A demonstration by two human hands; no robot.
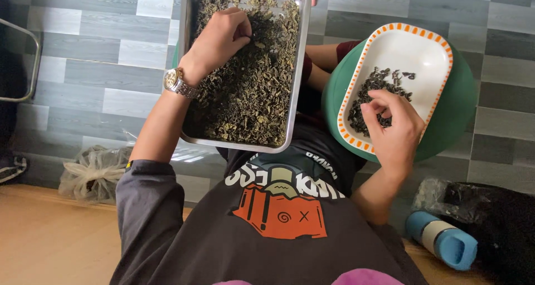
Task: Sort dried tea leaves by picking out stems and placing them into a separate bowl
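A steel tray (187,67) full of dried, crumpled green-brown leaves (253,90) rests in front of me. My left hand (220,39), with a metal watch (177,83) on the wrist, lies on the leaves with fingers curled, pinching into them. To the right, a white dish with an orange rim (418,51) sits on a green stool (460,112) and holds a small pile of dark leaves (370,92). My right hand (395,126) rests over that pile, fingertips touching the dark leaves.
A clear plastic bag (92,173) lies on the grey floor at the left. A blue-and-cream flask (440,240) and a black bag (499,223) lie at the lower right. A metal frame (34,56) stands at the far left.
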